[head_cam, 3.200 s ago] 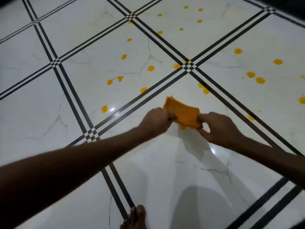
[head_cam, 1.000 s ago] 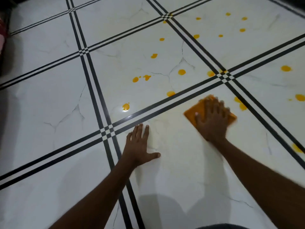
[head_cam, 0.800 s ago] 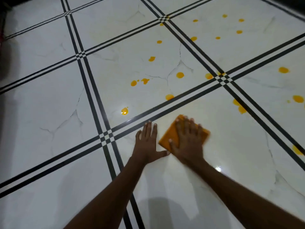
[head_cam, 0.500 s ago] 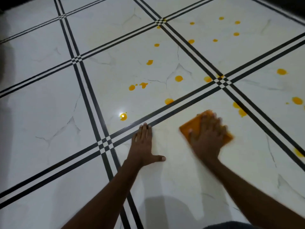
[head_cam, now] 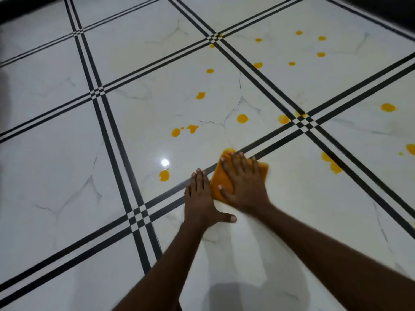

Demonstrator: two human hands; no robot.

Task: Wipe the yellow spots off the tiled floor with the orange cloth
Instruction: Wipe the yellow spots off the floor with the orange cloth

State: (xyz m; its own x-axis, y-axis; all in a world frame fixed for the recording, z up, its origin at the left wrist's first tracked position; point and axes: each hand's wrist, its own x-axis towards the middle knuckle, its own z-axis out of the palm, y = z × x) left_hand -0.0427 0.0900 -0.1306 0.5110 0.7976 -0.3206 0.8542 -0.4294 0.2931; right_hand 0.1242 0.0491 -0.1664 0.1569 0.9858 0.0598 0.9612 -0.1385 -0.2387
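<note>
The orange cloth (head_cam: 219,182) lies flat on the white tiled floor (head_cam: 292,221), across the black double line. My right hand (head_cam: 243,184) presses down on it with spread fingers, covering most of it. My left hand (head_cam: 201,198) rests flat on the floor just left of the cloth, fingers apart, holding nothing. Yellow spots lie beyond: one (head_cam: 164,175) left of the cloth, a pair (head_cam: 175,132) further off, another (head_cam: 242,118) near a crack, two (head_cam: 332,163) to the right.
Black double lines (head_cam: 112,140) cross the white tiles in a grid. More yellow spots (head_cam: 321,54) dot the far tiles and the right edge (head_cam: 388,107). A light glare (head_cam: 165,162) shines beside the nearest spot. A dark edge (head_cam: 393,10) runs along the far right.
My right hand has slid the cloth left and away, up against my left hand and onto the black line. The left hand has stayed flat on the floor.
</note>
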